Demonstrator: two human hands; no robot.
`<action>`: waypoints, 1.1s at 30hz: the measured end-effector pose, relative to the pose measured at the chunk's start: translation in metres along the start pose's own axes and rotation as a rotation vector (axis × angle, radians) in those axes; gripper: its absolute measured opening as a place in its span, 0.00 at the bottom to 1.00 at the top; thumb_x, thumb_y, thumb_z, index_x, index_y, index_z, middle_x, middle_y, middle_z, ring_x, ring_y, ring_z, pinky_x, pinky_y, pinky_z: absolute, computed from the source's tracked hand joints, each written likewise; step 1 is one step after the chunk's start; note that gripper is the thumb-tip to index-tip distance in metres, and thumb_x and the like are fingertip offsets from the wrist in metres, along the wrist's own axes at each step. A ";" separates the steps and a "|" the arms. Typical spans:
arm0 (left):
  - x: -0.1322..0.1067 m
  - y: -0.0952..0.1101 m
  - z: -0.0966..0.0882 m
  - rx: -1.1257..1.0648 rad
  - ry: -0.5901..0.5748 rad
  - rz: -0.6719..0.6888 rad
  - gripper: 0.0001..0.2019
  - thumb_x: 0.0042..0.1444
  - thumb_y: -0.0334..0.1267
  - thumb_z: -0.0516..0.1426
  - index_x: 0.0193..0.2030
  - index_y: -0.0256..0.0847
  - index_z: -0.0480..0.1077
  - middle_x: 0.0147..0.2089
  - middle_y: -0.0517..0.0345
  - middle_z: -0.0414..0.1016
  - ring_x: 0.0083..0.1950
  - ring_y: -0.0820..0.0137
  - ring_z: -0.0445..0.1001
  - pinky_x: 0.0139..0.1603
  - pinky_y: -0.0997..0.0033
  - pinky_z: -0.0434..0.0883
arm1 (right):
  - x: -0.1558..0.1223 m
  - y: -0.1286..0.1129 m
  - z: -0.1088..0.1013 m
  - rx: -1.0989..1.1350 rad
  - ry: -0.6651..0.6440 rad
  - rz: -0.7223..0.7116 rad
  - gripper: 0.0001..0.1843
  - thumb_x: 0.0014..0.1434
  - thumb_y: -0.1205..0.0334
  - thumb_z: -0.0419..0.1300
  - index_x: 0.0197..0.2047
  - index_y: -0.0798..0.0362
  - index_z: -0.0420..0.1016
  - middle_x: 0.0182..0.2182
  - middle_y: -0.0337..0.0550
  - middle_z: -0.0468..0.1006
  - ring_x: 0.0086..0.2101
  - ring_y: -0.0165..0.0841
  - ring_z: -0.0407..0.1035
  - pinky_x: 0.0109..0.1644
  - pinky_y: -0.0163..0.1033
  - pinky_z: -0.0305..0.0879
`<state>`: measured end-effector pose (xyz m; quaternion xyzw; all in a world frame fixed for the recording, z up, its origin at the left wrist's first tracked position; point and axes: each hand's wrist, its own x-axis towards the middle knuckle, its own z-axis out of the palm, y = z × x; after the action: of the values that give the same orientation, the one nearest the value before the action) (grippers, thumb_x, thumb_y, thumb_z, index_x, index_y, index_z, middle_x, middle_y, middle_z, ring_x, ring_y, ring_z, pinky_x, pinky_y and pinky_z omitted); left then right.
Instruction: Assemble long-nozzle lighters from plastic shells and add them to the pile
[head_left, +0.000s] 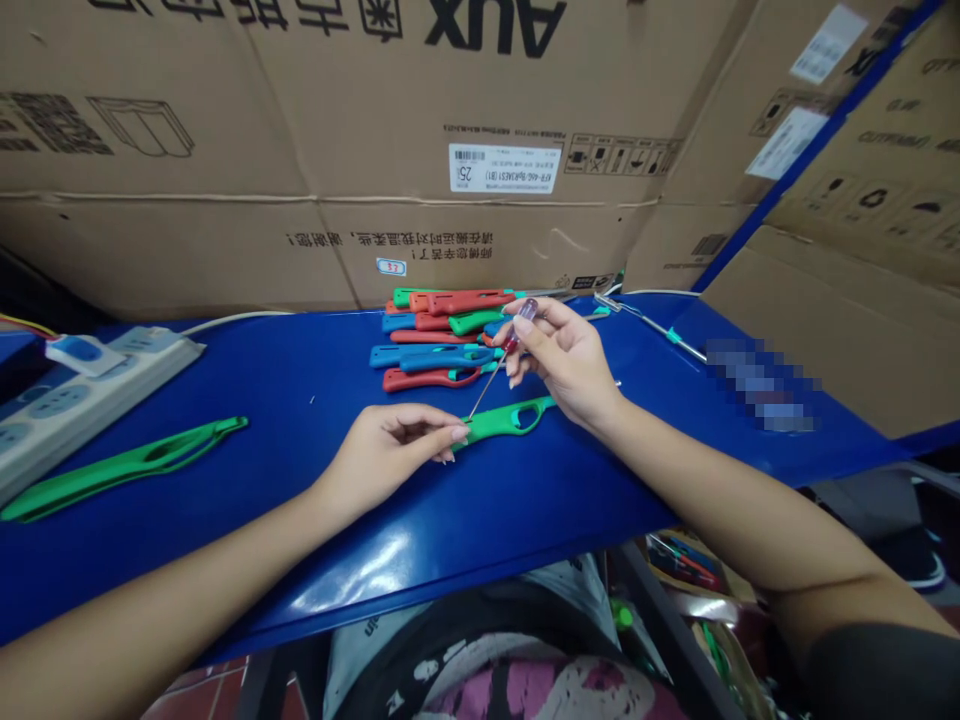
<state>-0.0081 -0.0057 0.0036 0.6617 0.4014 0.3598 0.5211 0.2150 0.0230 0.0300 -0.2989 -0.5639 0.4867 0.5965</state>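
My right hand (566,360) grips a small screwdriver (501,362) with a reddish clear handle, its thin shaft slanting down to the left. The tip meets one end of a green plastic handle piece (510,418) that lies flat on the blue table (300,380). My left hand (394,450) pinches that same end of the green piece between thumb and fingers, holding it down.
A pile of red, blue and green plastic handle pieces (442,330) lies behind my hands. Another green piece (127,465) rests at the left, near a white power strip (67,395). Large cardboard boxes (375,130) wall off the back and right. A thin rod tool (652,322) lies at back right.
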 end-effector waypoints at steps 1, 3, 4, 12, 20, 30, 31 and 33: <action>-0.001 0.000 0.001 0.012 -0.003 0.022 0.07 0.53 0.39 0.67 0.35 0.37 0.82 0.27 0.57 0.82 0.27 0.74 0.78 0.32 0.79 0.77 | -0.001 0.000 0.001 0.000 -0.008 -0.001 0.18 0.58 0.51 0.68 0.45 0.52 0.71 0.33 0.37 0.80 0.24 0.25 0.73 0.25 0.31 0.74; -0.002 0.000 0.002 0.027 -0.007 0.065 0.06 0.53 0.38 0.67 0.34 0.37 0.81 0.29 0.57 0.82 0.27 0.74 0.78 0.32 0.79 0.77 | -0.003 0.000 0.004 -0.004 -0.021 0.003 0.18 0.59 0.51 0.68 0.45 0.52 0.71 0.34 0.37 0.81 0.24 0.25 0.73 0.26 0.32 0.75; -0.003 0.000 0.003 0.030 -0.007 0.082 0.05 0.53 0.37 0.67 0.34 0.37 0.81 0.29 0.58 0.82 0.26 0.74 0.78 0.31 0.79 0.77 | -0.004 0.000 0.004 -0.008 -0.025 0.008 0.18 0.59 0.51 0.68 0.45 0.52 0.71 0.34 0.37 0.81 0.24 0.25 0.73 0.26 0.32 0.75; -0.003 0.002 0.004 0.015 -0.010 0.088 0.05 0.53 0.36 0.67 0.34 0.36 0.81 0.27 0.58 0.81 0.25 0.75 0.77 0.29 0.80 0.77 | -0.004 0.002 0.004 -0.005 -0.062 0.000 0.16 0.60 0.52 0.67 0.45 0.53 0.71 0.33 0.38 0.80 0.24 0.25 0.73 0.27 0.32 0.76; -0.001 0.003 0.005 -0.076 -0.038 -0.016 0.07 0.52 0.38 0.67 0.34 0.36 0.80 0.25 0.59 0.80 0.24 0.76 0.76 0.28 0.81 0.76 | -0.006 -0.002 0.001 -0.069 -0.145 -0.054 0.19 0.62 0.50 0.65 0.51 0.52 0.70 0.36 0.39 0.79 0.26 0.26 0.72 0.29 0.34 0.76; -0.004 -0.003 0.006 0.103 -0.094 0.063 0.12 0.57 0.44 0.64 0.36 0.35 0.79 0.29 0.54 0.80 0.25 0.73 0.74 0.27 0.76 0.71 | -0.014 -0.031 0.019 -0.566 -0.163 -0.428 0.18 0.57 0.57 0.70 0.51 0.48 0.76 0.38 0.40 0.81 0.30 0.31 0.75 0.36 0.39 0.76; -0.004 -0.002 0.005 0.136 -0.083 0.103 0.11 0.58 0.44 0.63 0.36 0.36 0.79 0.29 0.55 0.80 0.26 0.73 0.74 0.28 0.75 0.72 | -0.013 -0.036 0.021 -0.618 -0.188 -0.458 0.19 0.59 0.57 0.69 0.53 0.47 0.76 0.41 0.41 0.82 0.31 0.31 0.75 0.37 0.40 0.76; -0.004 0.001 0.003 0.211 -0.064 0.230 0.09 0.59 0.42 0.63 0.35 0.37 0.79 0.32 0.54 0.80 0.31 0.71 0.76 0.34 0.72 0.74 | -0.011 -0.043 0.026 -0.680 -0.261 -0.484 0.20 0.61 0.59 0.66 0.56 0.45 0.76 0.46 0.42 0.82 0.34 0.32 0.76 0.40 0.40 0.77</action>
<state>-0.0066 -0.0105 0.0037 0.7655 0.3416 0.3519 0.4166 0.2013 -0.0069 0.0698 -0.2734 -0.8166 0.1533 0.4847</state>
